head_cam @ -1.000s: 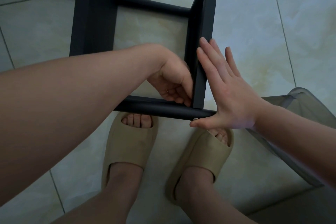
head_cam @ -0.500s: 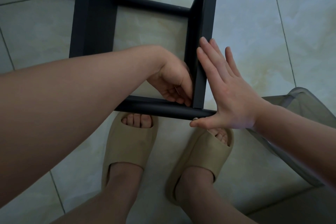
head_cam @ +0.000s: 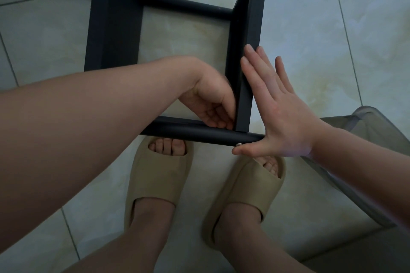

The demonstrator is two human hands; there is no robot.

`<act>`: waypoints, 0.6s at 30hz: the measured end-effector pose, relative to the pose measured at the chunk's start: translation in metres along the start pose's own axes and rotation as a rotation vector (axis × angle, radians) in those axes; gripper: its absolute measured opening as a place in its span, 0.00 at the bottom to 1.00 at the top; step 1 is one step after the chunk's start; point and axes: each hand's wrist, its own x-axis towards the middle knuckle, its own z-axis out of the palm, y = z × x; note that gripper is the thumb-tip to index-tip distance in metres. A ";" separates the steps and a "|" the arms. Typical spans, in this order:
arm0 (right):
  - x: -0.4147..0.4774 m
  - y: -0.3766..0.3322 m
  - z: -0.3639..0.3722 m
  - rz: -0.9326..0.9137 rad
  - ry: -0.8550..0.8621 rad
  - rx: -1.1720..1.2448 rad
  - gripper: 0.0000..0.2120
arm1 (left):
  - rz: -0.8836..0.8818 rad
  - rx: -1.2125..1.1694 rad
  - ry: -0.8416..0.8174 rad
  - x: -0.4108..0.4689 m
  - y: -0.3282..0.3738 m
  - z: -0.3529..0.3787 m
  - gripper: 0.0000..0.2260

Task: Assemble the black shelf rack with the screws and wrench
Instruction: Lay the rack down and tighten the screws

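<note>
The black shelf rack stands on the tiled floor, with a near round tube and an upright flat panel meeting at a corner. My left hand reaches inside that corner with curled fingers against the panel's inner face; what it holds is hidden. My right hand lies flat with straight fingers on the panel's outer face. Its thumb touches a small silver screw head at the tube's end. No wrench shows.
My feet in beige slippers stand just below the tube. A translucent grey container sits at the right edge. A second black panel and a far tube cross the upper view.
My left hand's fingers have shifted slightly inside the corner. My right hand and the rack have stayed still.
</note>
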 end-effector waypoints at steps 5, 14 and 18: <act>0.000 0.000 0.000 0.001 0.001 -0.002 0.64 | 0.011 0.013 0.032 0.001 0.002 0.001 0.05; 0.000 0.001 0.002 0.000 0.002 0.009 0.64 | 0.032 -0.041 0.051 0.000 0.001 0.004 0.07; 0.000 0.001 0.002 -0.002 0.005 0.012 0.64 | 0.042 -0.066 0.046 -0.001 -0.001 0.004 0.07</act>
